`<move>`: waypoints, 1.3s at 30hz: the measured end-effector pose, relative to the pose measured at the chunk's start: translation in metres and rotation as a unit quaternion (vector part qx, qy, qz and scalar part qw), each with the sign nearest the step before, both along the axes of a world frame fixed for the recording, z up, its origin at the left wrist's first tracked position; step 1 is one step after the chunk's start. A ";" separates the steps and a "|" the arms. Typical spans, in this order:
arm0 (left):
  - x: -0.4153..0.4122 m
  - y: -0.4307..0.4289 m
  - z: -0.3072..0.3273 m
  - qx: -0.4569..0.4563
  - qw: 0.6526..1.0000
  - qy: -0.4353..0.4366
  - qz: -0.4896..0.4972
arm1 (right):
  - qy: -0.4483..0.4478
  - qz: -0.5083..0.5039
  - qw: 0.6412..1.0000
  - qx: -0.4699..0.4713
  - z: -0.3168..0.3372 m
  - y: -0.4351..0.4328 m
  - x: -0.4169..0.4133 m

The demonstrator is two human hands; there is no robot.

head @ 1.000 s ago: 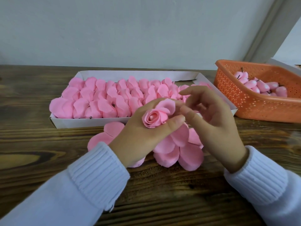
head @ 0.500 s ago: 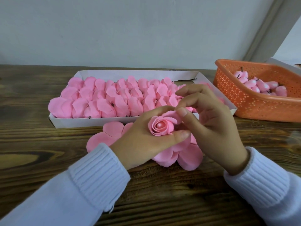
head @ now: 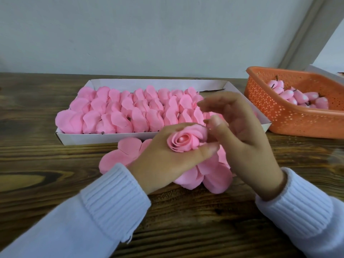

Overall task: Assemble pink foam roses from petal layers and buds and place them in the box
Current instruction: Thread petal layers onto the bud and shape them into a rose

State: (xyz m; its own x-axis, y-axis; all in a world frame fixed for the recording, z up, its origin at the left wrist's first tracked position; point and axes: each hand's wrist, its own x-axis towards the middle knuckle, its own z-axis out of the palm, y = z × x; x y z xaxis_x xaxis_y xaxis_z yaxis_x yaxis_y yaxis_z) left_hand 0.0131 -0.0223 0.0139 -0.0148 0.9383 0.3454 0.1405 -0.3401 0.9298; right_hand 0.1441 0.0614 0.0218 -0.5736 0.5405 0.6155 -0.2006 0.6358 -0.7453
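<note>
Foam rose [head: 184,141] gripped in the left hand [head: 165,161]
Fingers wrapped the soft, spiralled bloom; the right hand [head: 242,140], at its 3 o'clock, hung loosely spread, holding nothing. Flat rounded petal layers [head: 217,176] lay beneath on the grainy dark table [head: 37,164]; white card box [head: 130,83] at 12 o'clock, perforated orange basket [head: 290,118] at 2, pale wall [head: 149,34] behind.

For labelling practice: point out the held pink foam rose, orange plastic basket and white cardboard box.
pink foam rose [head: 183,141]: head view, spiral centre.
orange plastic basket [head: 290,120]: head view, near wall.
white cardboard box [head: 104,138]: head view, front wall.
</note>
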 end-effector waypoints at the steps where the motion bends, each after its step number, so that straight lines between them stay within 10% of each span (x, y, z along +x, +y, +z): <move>1: 0.000 0.000 0.001 0.000 1.000 -0.022 0.014 | 0.009 -0.008 0.999 -0.050 0.000 0.001 -0.001; 14: -0.007 0.008 -0.002 -0.009 0.972 -0.232 0.027 | -0.144 0.025 0.949 -0.279 -0.005 0.005 -0.001; 31: 0.001 0.000 0.005 -0.045 0.953 -0.278 -0.110 | -0.108 0.232 0.706 -0.660 0.012 -0.002 0.005; 39: 0.002 0.003 0.003 -0.001 0.965 -0.255 -0.060 | -0.033 0.142 0.830 -0.538 0.007 0.008 0.003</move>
State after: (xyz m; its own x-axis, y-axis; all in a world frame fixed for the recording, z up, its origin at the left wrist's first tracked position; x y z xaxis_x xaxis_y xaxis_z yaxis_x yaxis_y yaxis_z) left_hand 0.0152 -0.0196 0.0169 -0.0733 0.9447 0.3198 -0.3752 -0.3232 0.8688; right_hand 0.1472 0.0691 0.0286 -0.7849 0.5944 -0.1749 -0.1643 -0.4718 -0.8663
